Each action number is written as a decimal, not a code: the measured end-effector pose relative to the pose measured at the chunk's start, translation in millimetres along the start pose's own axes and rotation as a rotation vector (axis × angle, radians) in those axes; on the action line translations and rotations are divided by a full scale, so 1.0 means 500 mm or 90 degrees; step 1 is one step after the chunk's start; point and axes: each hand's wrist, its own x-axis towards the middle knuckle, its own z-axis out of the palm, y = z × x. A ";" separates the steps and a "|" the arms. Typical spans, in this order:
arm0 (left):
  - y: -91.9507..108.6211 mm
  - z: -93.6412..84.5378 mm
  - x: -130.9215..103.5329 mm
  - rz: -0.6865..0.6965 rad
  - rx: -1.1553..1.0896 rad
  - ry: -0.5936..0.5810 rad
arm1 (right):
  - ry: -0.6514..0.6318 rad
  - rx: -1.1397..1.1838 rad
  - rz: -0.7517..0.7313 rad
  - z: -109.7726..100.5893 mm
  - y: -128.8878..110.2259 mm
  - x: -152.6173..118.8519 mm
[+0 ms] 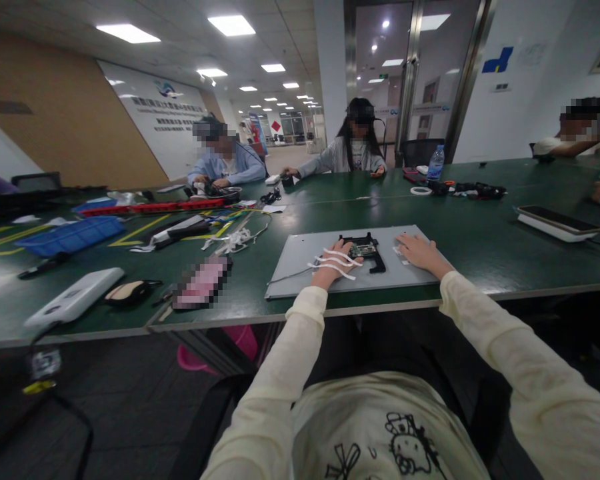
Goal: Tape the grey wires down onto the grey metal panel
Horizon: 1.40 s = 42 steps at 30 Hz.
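A flat grey panel (pixel 290 277) lies on the green table near its front edge. On its middle sits a black bracket (pixel 377 257) with a small circuit board (pixel 364 249). My left hand (pixel 333 264) rests at the left side of the board, with white strips lying across its back; its fingertips are too small to make out. My right hand (pixel 420 253) lies flat on the panel's right part, fingers spread, by a small pale piece (pixel 398 251). A grey cable (pixel 297 271) runs from under my left hand to the left.
Left on the green table (pixel 250 293) are a pink case (pixel 203 283), a white device (pixel 75 297), a blue basket (pixel 73 235) and white cords (pixel 237 239). A phone on a white box (pixel 557 223) is at right. Several people sit around, with a bottle (pixel 435 165) beyond.
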 end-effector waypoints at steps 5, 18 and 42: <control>0.004 -0.002 -0.003 0.003 0.015 0.007 | 0.005 -0.004 -0.006 0.001 0.000 -0.002; 0.003 0.016 0.001 -0.026 0.002 0.034 | -0.010 0.009 -0.004 0.002 0.001 -0.001; 0.008 0.004 -0.011 0.015 0.013 0.049 | 0.005 0.021 -0.004 0.001 -0.001 -0.005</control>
